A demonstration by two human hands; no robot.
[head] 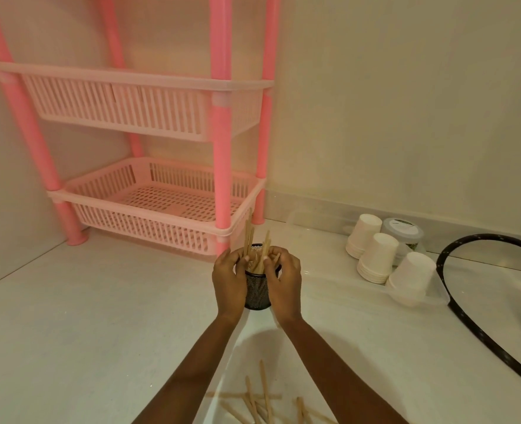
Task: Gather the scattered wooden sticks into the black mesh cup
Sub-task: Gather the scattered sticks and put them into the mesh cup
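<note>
- The left hand (pixel 228 280) lies against the left side of the black mesh cup (pixel 257 293). Its fingers are curled at the rim round the sticks (pixel 248 240) standing in the cup.
- The right hand (pixel 284 283) is at the cup's right side, fingers curled over the rim and pinching the same bundle. Whether either palm grips the cup itself cannot be told.
- The cup stands upright on the white worktop (pixel 100 301), between the two hands and just in front of the pink rack (pixel 161 206).
- The sticks in it stand upright or lean slightly, their tops well above the rim.
- Loose sticks (pixel 264 393) lie crossed over one another on the worktop at the near edge, between the forearms and well apart from the cup.
- The rack has two slatted baskets on pink posts, and its lower basket sits behind the cup.
- To the right, three stacks of white paper cups (pixel 377 255) lie tilted in a clear tray (pixel 314 231), with a lidded jar (pixel 403 232) behind them.
- A black hoop (pixel 473 328) lies on the worktop at the far right, beside the tray.
</note>
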